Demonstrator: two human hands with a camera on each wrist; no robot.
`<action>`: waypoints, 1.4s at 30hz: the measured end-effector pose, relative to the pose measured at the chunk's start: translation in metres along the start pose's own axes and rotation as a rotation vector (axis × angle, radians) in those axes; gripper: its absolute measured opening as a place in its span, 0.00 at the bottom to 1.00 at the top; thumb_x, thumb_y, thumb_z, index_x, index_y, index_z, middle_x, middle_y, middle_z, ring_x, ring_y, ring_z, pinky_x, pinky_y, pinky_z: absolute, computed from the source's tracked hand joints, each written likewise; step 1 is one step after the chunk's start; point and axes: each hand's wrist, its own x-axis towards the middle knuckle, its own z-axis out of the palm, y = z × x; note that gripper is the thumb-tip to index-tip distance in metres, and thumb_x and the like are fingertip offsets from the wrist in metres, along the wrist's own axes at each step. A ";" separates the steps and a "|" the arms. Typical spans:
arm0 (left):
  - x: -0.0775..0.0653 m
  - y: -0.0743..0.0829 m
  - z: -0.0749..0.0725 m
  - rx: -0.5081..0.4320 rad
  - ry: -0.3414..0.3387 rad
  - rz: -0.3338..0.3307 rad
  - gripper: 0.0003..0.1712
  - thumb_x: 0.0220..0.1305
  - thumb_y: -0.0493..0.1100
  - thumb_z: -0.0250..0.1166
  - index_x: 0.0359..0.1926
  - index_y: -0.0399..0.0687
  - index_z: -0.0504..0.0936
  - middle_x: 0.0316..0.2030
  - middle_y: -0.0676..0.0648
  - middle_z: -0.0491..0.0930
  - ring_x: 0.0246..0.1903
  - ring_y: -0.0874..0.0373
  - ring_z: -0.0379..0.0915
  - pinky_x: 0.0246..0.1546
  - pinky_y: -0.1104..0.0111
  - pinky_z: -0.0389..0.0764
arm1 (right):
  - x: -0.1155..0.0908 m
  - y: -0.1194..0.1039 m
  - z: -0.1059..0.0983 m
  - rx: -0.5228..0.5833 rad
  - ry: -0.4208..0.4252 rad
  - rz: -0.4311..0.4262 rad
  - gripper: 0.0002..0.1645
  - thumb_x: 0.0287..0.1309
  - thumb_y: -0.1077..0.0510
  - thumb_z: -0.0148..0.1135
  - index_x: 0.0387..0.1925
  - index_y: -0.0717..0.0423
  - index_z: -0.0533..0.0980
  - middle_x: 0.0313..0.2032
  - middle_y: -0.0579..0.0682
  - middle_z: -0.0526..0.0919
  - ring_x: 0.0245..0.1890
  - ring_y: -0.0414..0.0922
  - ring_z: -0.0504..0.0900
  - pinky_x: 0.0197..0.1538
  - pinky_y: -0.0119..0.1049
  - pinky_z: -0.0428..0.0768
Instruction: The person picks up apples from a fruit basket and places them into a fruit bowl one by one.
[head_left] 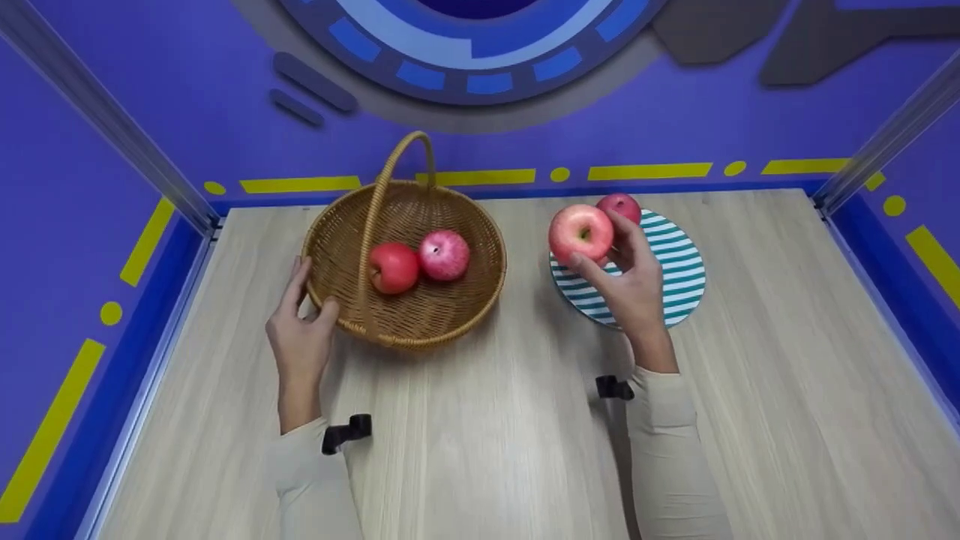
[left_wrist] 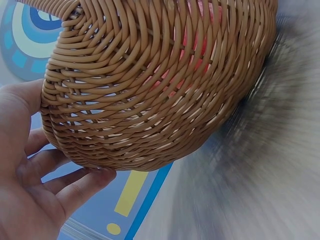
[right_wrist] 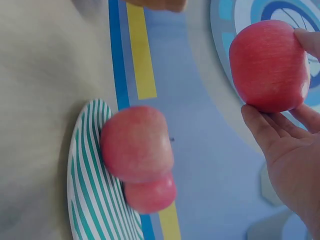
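Note:
My left hand [head_left: 304,341] grips the left rim of a brown wicker basket [head_left: 345,225] with a tall handle. In the left wrist view, the thumb and fingers sit around the edge of the woven basket wall [left_wrist: 125,100]. A red apple [head_left: 394,268] and a pinkish, speckled round fruit [head_left: 445,256] lie side by side inside. My right hand [head_left: 634,281] holds a pink-red apple [head_left: 581,234] between thumb and fingers, raised above a striped plate [head_left: 679,262]. Two more red fruits, a larger apple [right_wrist: 137,145] and a smaller one [right_wrist: 152,194], rest on that plate.
A light wood table [head_left: 487,435] lies under everything. Blue panels with yellow marks [head_left: 649,172] wall it in at the back and sides. Small black mounts [head_left: 346,433] are worn at both wrists.

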 end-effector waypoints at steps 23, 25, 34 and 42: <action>0.003 -0.011 0.000 -0.008 0.008 -0.007 0.38 0.66 0.29 0.63 0.76 0.51 0.75 0.77 0.55 0.65 0.72 0.51 0.67 0.61 0.52 0.79 | 0.006 0.016 -0.038 0.014 0.147 0.105 0.45 0.59 0.62 0.79 0.74 0.63 0.68 0.67 0.52 0.77 0.67 0.48 0.75 0.68 0.39 0.76; 0.003 -0.011 0.000 -0.015 0.008 -0.003 0.38 0.66 0.30 0.63 0.76 0.53 0.75 0.77 0.56 0.66 0.72 0.52 0.68 0.61 0.53 0.80 | 0.006 0.018 -0.041 0.024 0.161 0.106 0.45 0.60 0.62 0.79 0.75 0.63 0.68 0.67 0.52 0.77 0.67 0.48 0.75 0.68 0.39 0.75; 0.003 -0.012 0.000 -0.010 0.009 -0.009 0.38 0.66 0.31 0.63 0.76 0.53 0.75 0.77 0.58 0.66 0.72 0.55 0.67 0.60 0.56 0.80 | 0.004 0.031 -0.051 0.036 0.206 0.154 0.45 0.61 0.60 0.78 0.75 0.63 0.68 0.68 0.54 0.76 0.68 0.49 0.74 0.69 0.39 0.74; 0.003 -0.012 0.000 -0.013 0.005 -0.011 0.38 0.66 0.31 0.63 0.76 0.54 0.75 0.77 0.57 0.66 0.72 0.53 0.67 0.63 0.49 0.77 | 0.002 0.043 -0.058 0.001 0.238 0.194 0.45 0.61 0.57 0.78 0.75 0.62 0.68 0.68 0.55 0.75 0.68 0.50 0.75 0.69 0.39 0.74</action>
